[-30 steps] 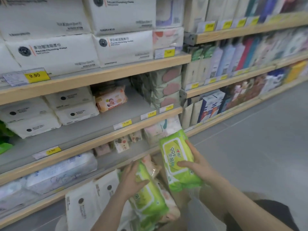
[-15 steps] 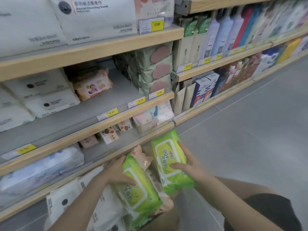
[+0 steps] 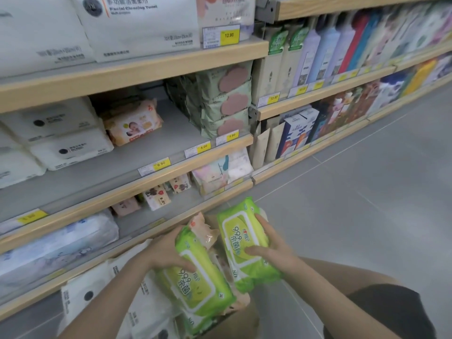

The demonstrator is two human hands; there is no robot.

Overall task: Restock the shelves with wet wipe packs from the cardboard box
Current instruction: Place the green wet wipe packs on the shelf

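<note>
A: Cardboard box (image 3: 234,324), contents?
B: White packs (image 3: 97,297) left; green pack (image 3: 195,280), left hand (image 3: 166,253) fingers gripping it.
A: Right?
B: Second green pack (image 3: 242,243), right hand (image 3: 274,250) fingers gripping, above box. Shelves (image 3: 137,189) behind, baby-wipes pack (image 3: 133,123) there.

Lime-green wet wipe packs (image 3: 195,277) showing white-outlined label panels, peach pack (image 3: 133,123) bearing a baby print, sage-green packs (image 3: 220,104) wearing dusty-pink cloud-shaped lids, yellow price tags (image 3: 229,35) glowing on pale wood shelves (image 3: 137,69), grey floor (image 3: 354,192), possibly floral boxes (image 3: 342,106) blurring.

Glossy plastic wipe packs (image 3: 241,243), pale wood shelf edges (image 3: 137,69), matt grey floor (image 3: 367,192)
</note>
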